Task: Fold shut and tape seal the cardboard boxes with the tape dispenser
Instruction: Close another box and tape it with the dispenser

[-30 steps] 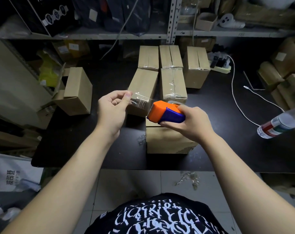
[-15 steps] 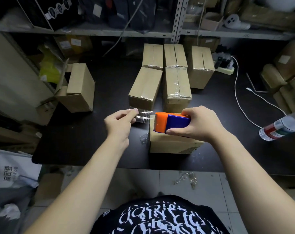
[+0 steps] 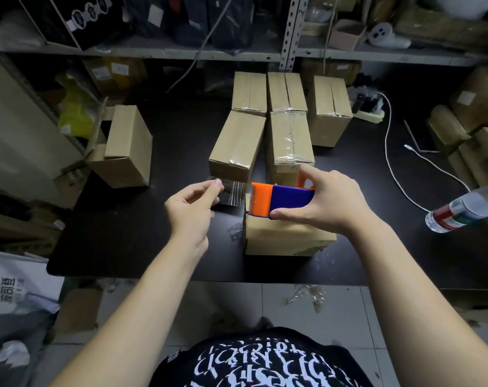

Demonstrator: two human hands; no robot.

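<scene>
A small cardboard box (image 3: 287, 238) stands at the front edge of the black table (image 3: 125, 233). My right hand (image 3: 325, 203) grips the orange and blue tape dispenser (image 3: 279, 201) just above the box's top. A strip of clear tape (image 3: 231, 194) runs left from the dispenser's orange end. My left hand (image 3: 192, 203) pinches the free end of that strip, left of the box. Most of the box's top is hidden under the dispenser and my right hand.
Several taped boxes (image 3: 290, 141) stand in rows behind. One more box (image 3: 125, 146) with an open flap lies at the left. A bottle (image 3: 466, 209) pokes in at the right beside a white cable (image 3: 390, 160). Shelves run along the back.
Both hands have come down toward the front box, and the dispenser has levelled out. The tape strip between my hands is longer.
</scene>
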